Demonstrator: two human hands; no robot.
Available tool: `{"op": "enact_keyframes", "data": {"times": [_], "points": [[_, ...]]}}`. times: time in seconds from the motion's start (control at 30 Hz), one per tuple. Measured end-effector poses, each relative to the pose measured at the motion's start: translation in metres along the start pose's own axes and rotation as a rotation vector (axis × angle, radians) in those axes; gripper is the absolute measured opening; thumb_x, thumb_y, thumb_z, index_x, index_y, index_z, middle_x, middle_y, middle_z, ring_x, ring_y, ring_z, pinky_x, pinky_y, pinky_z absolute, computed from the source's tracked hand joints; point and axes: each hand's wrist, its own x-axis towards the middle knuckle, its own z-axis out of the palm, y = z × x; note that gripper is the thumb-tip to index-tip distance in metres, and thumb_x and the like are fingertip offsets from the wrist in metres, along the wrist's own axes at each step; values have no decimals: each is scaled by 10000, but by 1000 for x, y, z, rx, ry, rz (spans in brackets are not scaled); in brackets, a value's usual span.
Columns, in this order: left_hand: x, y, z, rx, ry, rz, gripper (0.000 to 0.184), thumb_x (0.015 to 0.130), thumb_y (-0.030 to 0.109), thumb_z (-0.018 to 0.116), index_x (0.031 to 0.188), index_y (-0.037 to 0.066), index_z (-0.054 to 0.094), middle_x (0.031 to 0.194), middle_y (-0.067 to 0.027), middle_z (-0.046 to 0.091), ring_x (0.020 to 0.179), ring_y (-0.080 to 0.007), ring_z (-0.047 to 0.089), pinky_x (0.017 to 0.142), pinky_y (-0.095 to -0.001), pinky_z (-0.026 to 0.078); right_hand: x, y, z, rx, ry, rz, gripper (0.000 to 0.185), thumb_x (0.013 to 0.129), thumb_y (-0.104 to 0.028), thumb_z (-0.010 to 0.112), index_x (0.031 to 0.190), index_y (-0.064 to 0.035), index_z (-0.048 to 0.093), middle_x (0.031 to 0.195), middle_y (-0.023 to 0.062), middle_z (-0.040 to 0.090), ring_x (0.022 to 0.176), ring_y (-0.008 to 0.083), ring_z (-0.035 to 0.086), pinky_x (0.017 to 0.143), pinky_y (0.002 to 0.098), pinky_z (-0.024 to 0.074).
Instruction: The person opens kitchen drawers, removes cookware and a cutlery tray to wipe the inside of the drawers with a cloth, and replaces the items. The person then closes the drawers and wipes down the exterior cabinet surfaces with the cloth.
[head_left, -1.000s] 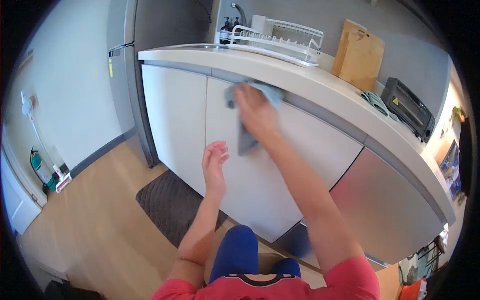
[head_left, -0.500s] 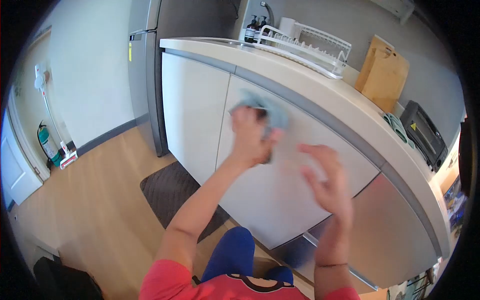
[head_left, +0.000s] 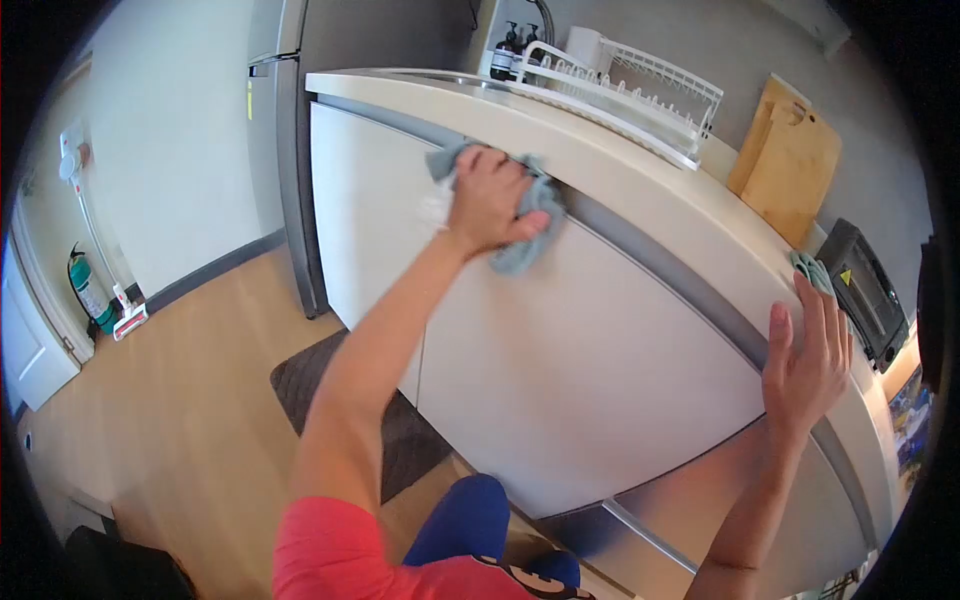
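A grey-green cloth [head_left: 540, 215] is bunched under my left hand [head_left: 490, 200], which presses it against the top of the white cabinet door [head_left: 580, 360], just below the counter's edge. Parts of the cloth stick out on both sides of the fingers. On the right, my right hand [head_left: 808, 365] rests at the counter's front edge [head_left: 690, 215] with its fingers stretched out and nothing in it. Behind its fingertips lies a folded green cloth [head_left: 812, 270] beside the black toaster oven [head_left: 866, 295].
A white dish rack [head_left: 630, 95], soap bottles [head_left: 506, 55] and wooden cutting boards [head_left: 790, 160] stand on the counter. At the left is a grey fridge [head_left: 375, 60]. A dark mat [head_left: 400, 440] lies on the floor; a fire extinguisher [head_left: 90, 290] stands by the wall.
The cloth, earlier under my right hand, is now under my left hand, higher on the door than half a second ago. My right hand has moved right to the counter's edge.
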Motion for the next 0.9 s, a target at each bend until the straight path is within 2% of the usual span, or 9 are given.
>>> {"op": "enact_keyframes", "data": {"times": [0.17,0.3,0.37,0.4,0.5,0.53,0.63,0.77,0.9], "points": [[-41,-68,14,288,99,-165,505,756,491,504,899,12,579,915,-137,532,940,-323,463,858,-477,319,-3,2,-2,66,32,-2,354,818,-377,571,1008,-82,620,939,70,619,868,252,583,740,347,433],[-39,-61,6,31,121,-319,490,779,430,541,1006,-4,551,1015,-184,498,992,-374,436,887,-507,308,-2,2,-5,87,36,2,371,793,-399,597,989,-86,623,896,58,613,828,240,586,729,341,438],[-33,-11,19,9,238,-396,496,781,406,563,1052,-8,540,1057,-199,480,1021,-397,419,897,-525,298,-4,3,-4,104,33,27,383,787,-417,599,980,-87,624,887,52,611,823,236,585,725,345,440],[-39,14,40,70,429,-214,468,782,368,585,1042,-18,533,1072,-207,466,1032,-421,405,895,-560,277,-4,3,-4,101,34,25,378,791,-414,594,980,-87,625,892,52,612,825,236,586,722,345,440],[12,159,26,-280,228,-260,548,701,405,628,1047,-4,513,1075,-252,468,1036,-443,425,908,-606,261,-4,4,-5,136,37,20,358,814,-392,569,990,-84,622,914,59,618,841,248,587,730,352,441],[38,206,2,-393,-27,-308,534,622,433,648,978,41,579,1039,-227,504,996,-416,449,969,-602,229,-5,5,-5,154,34,20,350,824,-382,559,995,-83,620,922,63,620,848,253,587,735,355,442],[38,305,6,-535,-75,-64,470,640,426,624,960,82,615,1145,-221,495,1253,-503,254,1027,-641,82,-7,11,-6,171,35,-14,330,853,-352,523,1007,-76,615,943,79,626,871,275,585,758,365,441],[-14,256,44,-222,-29,-142,728,626,484,626,1198,69,451,1299,-266,333,1296,-510,81,1005,-656,45,-9,11,-4,209,51,-12,334,870,-353,501,1010,-71,614,943,92,628,881,289,584,768,371,441],[-102,102,64,-458,182,-918,860,796,448,565,1377,45,75,1434,-220,50,1348,-356,20,1072,-524,66,-6,8,-2,162,59,-8,345,864,-377,508,994,-75,613,928,84,628,866,281,587,755,367,441]]}}
